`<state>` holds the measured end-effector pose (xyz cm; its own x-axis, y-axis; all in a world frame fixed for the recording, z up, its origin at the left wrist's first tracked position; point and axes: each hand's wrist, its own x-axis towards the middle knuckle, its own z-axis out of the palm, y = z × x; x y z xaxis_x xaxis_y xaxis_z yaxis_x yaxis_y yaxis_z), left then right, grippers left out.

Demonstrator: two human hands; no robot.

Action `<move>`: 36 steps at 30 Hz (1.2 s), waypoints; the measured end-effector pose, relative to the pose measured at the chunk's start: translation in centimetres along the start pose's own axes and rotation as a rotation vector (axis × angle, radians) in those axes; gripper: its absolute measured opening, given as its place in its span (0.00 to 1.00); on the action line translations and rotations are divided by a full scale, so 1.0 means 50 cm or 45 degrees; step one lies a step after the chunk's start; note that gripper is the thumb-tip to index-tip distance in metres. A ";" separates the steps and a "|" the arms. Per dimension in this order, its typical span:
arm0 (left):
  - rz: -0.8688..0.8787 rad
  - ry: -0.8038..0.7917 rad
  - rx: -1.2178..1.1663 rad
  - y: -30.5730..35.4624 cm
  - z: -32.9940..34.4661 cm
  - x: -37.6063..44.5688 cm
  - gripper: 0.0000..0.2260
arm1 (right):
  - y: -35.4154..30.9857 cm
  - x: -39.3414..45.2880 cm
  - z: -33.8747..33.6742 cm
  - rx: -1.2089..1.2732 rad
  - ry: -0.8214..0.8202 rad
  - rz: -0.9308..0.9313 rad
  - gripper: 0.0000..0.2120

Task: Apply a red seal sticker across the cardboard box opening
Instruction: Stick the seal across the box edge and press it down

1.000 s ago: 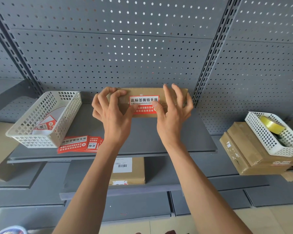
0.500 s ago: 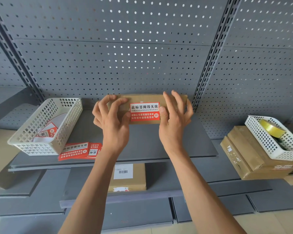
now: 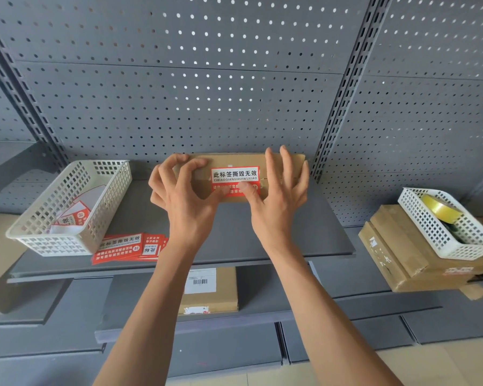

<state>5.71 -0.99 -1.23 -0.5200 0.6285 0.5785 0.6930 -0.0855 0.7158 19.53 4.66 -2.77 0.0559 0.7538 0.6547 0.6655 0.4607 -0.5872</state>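
A white basket is set at 9 o'clock on the grey shelf; loose red-and-white stickers and white backing paper are seen inside it. A second white basket is perched at 3 o'clock on a stack of brown boxes, and a yellow tape roll is held in it.

The box is placed at 12 o'clock, at the back of the shelf against the pegboard. The red sticker is laid across the box's front seam. The sticker's lower half is pressed by both thumbs. The left hand is spread in a claw, fingertips resting on the box top at 11 o'clock; nothing is clasped by it. The right hand is splayed flat over the box's right part at 1 o'clock, likewise pressing rather than gripping.

A fan of spare stickers is laid at 8 o'clock, just beside the left basket and close to the shelf's front edge. A flat parcel with a barcode label is seen on the lower shelf at 6 o'clock, between the forearms. Pale floor is glimpsed at 5 o'clock.

Bare shelf is left between the box and the front edge, and to the right of the box as far as the slotted upright at 1 o'clock.
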 end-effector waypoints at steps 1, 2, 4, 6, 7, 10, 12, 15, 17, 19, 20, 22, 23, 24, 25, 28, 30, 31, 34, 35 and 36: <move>0.004 -0.007 -0.005 0.000 -0.002 0.001 0.26 | 0.003 0.002 -0.001 0.000 0.003 -0.012 0.34; 0.010 -0.016 -0.010 -0.001 -0.003 0.001 0.26 | 0.006 0.004 -0.003 -0.005 0.006 -0.023 0.33; 0.020 -0.034 -0.009 -0.002 -0.008 0.001 0.25 | 0.009 0.006 -0.005 -0.013 0.010 -0.037 0.32; 0.027 -0.054 -0.005 -0.004 -0.012 0.002 0.25 | 0.013 0.007 -0.006 -0.001 0.009 -0.047 0.31; 0.032 -0.063 -0.002 -0.006 -0.014 0.003 0.25 | 0.015 0.007 -0.007 0.010 0.011 -0.056 0.30; 0.046 -0.090 0.010 -0.012 -0.019 0.005 0.25 | 0.021 0.009 -0.010 0.029 0.007 -0.070 0.28; 0.059 -0.102 0.005 -0.014 -0.022 0.007 0.25 | 0.022 0.010 -0.012 0.042 0.002 -0.064 0.28; 0.080 -0.110 0.007 -0.017 -0.027 0.009 0.25 | 0.028 0.010 -0.012 0.084 -0.001 -0.075 0.28; 0.094 -0.120 0.012 -0.019 -0.030 0.010 0.25 | 0.031 0.010 -0.013 0.106 -0.005 -0.078 0.27; 0.117 -0.134 0.019 -0.022 -0.032 0.011 0.25 | 0.034 0.010 -0.013 0.120 -0.003 -0.079 0.27; 0.127 -0.142 0.019 -0.023 -0.034 0.012 0.24 | 0.035 0.010 -0.013 0.124 0.000 -0.084 0.26; 0.139 -0.147 0.007 -0.025 -0.037 0.012 0.23 | 0.038 0.009 -0.014 0.114 0.001 -0.098 0.24; 0.138 -0.142 -0.001 -0.024 -0.037 0.012 0.23 | 0.037 0.008 -0.014 0.108 0.003 -0.102 0.24; 0.129 -0.135 -0.007 -0.021 -0.035 0.011 0.23 | 0.035 0.008 -0.016 0.108 0.002 -0.097 0.24; 0.116 -0.125 -0.007 -0.017 -0.033 0.010 0.24 | 0.029 0.006 -0.018 0.115 -0.010 -0.080 0.26; 0.074 -0.089 0.036 -0.002 -0.022 0.010 0.31 | 0.007 -0.001 -0.017 0.100 -0.094 -0.004 0.37; 0.068 -0.082 0.070 0.002 -0.016 0.011 0.34 | 0.001 -0.003 -0.015 0.065 -0.126 0.003 0.44; 0.073 -0.082 0.085 0.001 -0.015 0.011 0.35 | 0.002 -0.003 -0.015 0.047 -0.135 -0.002 0.46; 0.091 -0.085 0.112 -0.006 -0.014 0.010 0.34 | 0.008 -0.001 -0.018 0.037 -0.156 -0.010 0.47; 0.092 -0.086 0.110 -0.008 -0.013 0.010 0.33 | 0.011 0.000 -0.019 0.045 -0.159 -0.013 0.46; 0.092 -0.090 0.104 -0.009 -0.014 0.010 0.33 | 0.014 0.001 -0.022 0.050 -0.164 -0.018 0.45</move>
<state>4.79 -1.16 -0.98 -0.4328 0.6761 0.5963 0.7673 -0.0709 0.6373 20.81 4.52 -2.65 -0.0511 0.8001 0.5977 0.6359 0.4876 -0.5982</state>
